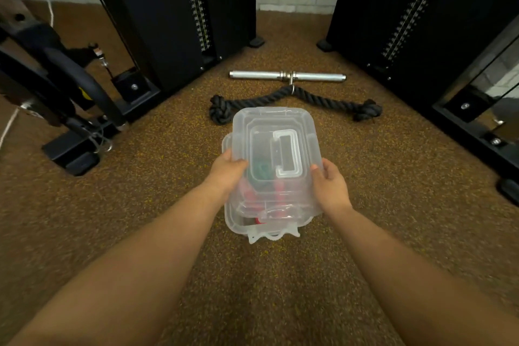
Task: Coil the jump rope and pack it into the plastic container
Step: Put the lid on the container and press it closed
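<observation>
We have both grips on the clear plastic lid (276, 149) with the moulded rectangular handle: our left hand (229, 170) clasps its left edge, thumb on top, and our right hand (331, 187) clasps its right edge the same way. The lid sits skewed over the translucent plastic container (238, 222), which rests on the brown speckled rubber floor (393, 233); the container's near-left corner and a wavy latch tab (273, 233) at the front stick out from under it, so we judge it not yet seated or snapped shut.

Through the plastic we see red and green shapes (269, 185) lying inside the box. We take these for the jump rope's handles and cord, though the blur through two layers keeps us from telling how neatly it is coiled. So coiling and packing look done; squaring the lid and closing the latches appear to be what is left.

Beyond the container lie a thick black knotted rope attachment (295, 98) and a silver metal bar (286, 76), between black weight-stack machines (174, 22).
</observation>
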`<state>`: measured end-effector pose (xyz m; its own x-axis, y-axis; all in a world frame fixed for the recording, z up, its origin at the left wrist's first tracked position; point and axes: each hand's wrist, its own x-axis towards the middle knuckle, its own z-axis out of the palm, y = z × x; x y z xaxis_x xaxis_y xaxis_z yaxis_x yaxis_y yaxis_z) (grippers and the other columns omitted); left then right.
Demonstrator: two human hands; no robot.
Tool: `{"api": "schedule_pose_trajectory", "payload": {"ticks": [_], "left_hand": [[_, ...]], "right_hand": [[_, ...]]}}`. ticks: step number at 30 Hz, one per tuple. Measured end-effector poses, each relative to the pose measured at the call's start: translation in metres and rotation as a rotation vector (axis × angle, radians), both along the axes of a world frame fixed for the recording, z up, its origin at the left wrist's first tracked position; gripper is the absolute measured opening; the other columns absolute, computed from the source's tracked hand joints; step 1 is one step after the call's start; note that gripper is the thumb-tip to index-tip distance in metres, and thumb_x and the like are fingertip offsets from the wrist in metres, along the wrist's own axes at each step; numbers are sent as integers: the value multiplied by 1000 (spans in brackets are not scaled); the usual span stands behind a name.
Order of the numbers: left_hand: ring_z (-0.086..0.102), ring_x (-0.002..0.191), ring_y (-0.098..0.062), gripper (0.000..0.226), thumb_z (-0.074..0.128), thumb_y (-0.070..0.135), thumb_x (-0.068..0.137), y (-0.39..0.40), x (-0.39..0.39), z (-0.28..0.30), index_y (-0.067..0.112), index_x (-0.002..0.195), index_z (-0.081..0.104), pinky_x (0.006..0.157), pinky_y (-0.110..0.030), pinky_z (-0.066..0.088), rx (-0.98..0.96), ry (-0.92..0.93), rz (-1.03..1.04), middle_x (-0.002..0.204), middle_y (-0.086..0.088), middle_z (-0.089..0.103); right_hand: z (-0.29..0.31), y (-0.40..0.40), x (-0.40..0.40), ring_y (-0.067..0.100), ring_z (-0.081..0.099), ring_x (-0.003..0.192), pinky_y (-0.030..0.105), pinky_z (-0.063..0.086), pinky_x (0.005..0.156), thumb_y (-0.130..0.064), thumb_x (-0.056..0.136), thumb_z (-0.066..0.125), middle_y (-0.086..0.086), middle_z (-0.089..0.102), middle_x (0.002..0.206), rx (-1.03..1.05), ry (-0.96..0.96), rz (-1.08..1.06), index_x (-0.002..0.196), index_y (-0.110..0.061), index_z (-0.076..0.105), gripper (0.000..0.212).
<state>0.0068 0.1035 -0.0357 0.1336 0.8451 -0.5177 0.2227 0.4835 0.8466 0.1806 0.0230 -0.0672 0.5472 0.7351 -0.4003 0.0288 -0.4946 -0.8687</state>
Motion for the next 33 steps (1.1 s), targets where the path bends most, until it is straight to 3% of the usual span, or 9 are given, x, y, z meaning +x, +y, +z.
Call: {"api": "schedule_pose_trajectory", "payload": {"ticks": [6,8,15,18,22,26,33], "left_hand": [[64,102,-29,46,50,15,78,13,-4,-39,26,122,59,90,-44,53,33,187,4,119,-7,64],[64,102,-29,49,48,23,70,13,-10,-59,33,117,61,90,-47,53,15,225,47,118,-6,62],[66,89,-25,32,44,4,90,-13,-9,-58,18,111,63,74,-34,56,37,132,193,101,-6,68],[68,88,-26,27,49,2,88,-15,-11,-60,17,104,66,80,-37,56,-12,117,234,100,-8,70],[67,83,-20,27,59,11,88,-18,-18,-60,12,113,66,82,-31,54,-66,118,280,103,-6,70],[65,83,-21,27,61,13,89,-18,-17,-55,11,116,65,84,-32,53,-85,126,288,103,-5,69],[63,89,-23,30,58,19,92,-22,-14,-54,14,120,63,87,-32,50,-55,182,214,103,0,66]], "right_hand": [[-30,14,-3,25,60,110,48,48,99,-31,97,44,0,60,126,-71,32,30,139,-28,42,42],[-38,15,-6,24,62,108,46,49,98,-31,97,44,-1,60,124,-79,59,41,138,-28,44,41],[-49,12,-4,22,67,100,46,55,91,-23,95,51,-1,69,113,-41,185,44,124,-26,58,30],[-52,8,0,23,66,105,45,53,94,-18,94,54,3,66,122,-51,209,44,133,-16,51,39],[-48,3,4,20,68,94,41,55,90,-23,93,55,-2,71,104,-109,60,101,109,-25,65,19],[-44,-3,6,19,67,94,40,54,90,-32,92,57,-2,71,105,-149,-40,127,116,-20,66,28],[-45,-19,2,19,67,96,41,54,91,-37,91,58,-1,71,108,-172,-37,86,118,-19,63,33]]}}
